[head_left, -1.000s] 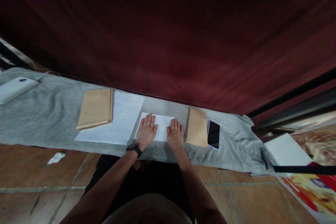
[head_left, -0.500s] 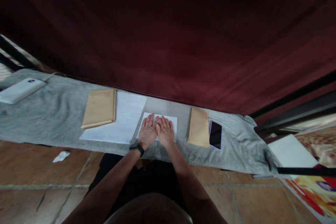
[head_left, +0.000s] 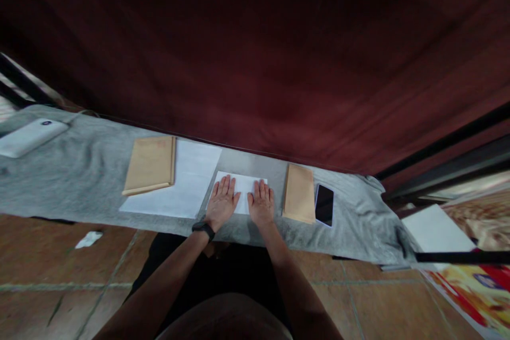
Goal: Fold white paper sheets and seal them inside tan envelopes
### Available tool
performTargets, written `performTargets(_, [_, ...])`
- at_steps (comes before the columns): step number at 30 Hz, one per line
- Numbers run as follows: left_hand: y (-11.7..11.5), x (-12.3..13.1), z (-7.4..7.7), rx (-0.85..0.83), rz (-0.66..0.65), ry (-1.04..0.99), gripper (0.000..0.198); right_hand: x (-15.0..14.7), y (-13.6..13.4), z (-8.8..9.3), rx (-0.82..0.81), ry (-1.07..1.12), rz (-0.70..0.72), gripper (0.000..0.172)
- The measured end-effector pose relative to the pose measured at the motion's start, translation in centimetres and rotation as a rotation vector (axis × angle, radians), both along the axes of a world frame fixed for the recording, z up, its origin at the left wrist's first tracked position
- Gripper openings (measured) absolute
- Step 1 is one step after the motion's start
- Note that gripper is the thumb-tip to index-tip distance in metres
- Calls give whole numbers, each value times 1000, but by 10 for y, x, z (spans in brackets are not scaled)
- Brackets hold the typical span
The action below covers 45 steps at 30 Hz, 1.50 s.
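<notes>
A small white sheet of paper (head_left: 241, 186), possibly folded, lies in front of me on the grey cloth. My left hand (head_left: 223, 202) rests flat over its left part, fingers stretched out and a dark watch on the wrist. On its right edge my right hand (head_left: 261, 203) lies flat too, fingers extended. Between the two hands a strip of the paper shows. To the left are larger white sheets (head_left: 191, 175) with a stack of brown envelopes (head_left: 149, 164) on top. Right of my right hand sits another pile of brown envelopes (head_left: 299, 194).
A phone (head_left: 324, 205) lies beside the right envelopes. At the far left is a white device (head_left: 32, 137) with a cable. The grey cloth (head_left: 91, 170) covers a narrow surface, with a dark red curtain (head_left: 255, 64) behind. A paper scrap (head_left: 88, 239) lies on the tiled floor.
My hands have moved apart, from touching at the middle of the small paper to its left and right sides. Both stay flat on it.
</notes>
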<state>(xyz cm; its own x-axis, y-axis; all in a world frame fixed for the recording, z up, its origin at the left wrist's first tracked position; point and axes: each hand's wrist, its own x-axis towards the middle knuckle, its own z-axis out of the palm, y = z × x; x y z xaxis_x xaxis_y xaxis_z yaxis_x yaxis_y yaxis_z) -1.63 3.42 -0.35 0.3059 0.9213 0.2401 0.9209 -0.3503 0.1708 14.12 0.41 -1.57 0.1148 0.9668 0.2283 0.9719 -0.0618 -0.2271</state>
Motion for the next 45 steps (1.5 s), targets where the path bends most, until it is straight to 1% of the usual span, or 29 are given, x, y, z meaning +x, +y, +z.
performTargets(6, [-18,-9,-6,12,4,-21,66,4,-19,-3,70,-23,-31,59])
performTargets(13, [-45,-21,-5,48,-24,-63,66,8,-45,-3,133,-44,-46,56])
performTargets(19, [-57,-24,-9,56,75,-118,67,9,-58,-2,182,-28,-65,53])
performTargets(22, [-59,-23,-10,52,76,-140,68,8,-58,4,206,9,-63,52])
performTargets(24, [-59,-23,-10,46,69,-146,68,3,-56,9,176,39,5,52])
performTargets(28, [-59,-24,-10,42,73,-139,68,-15,-50,15,46,113,305,47])
performTargets(30, [-59,-25,-10,41,71,-138,68,-21,-48,13,12,128,375,47])
performTargets(31, [-59,-25,-10,41,68,-139,68,-23,-46,11,5,128,372,47])
performTargets(34, [-59,-25,-9,45,60,-135,67,-22,-34,8,-28,112,306,50])
performTargets(39, [-59,-24,-9,67,70,-124,67,-10,2,11,-123,58,244,52])
performTargets(42, [-59,-24,-9,60,75,-122,67,-6,21,12,-117,30,176,52])
performTargets(45, [-59,-24,-9,43,72,-129,68,-5,31,12,-84,12,94,53])
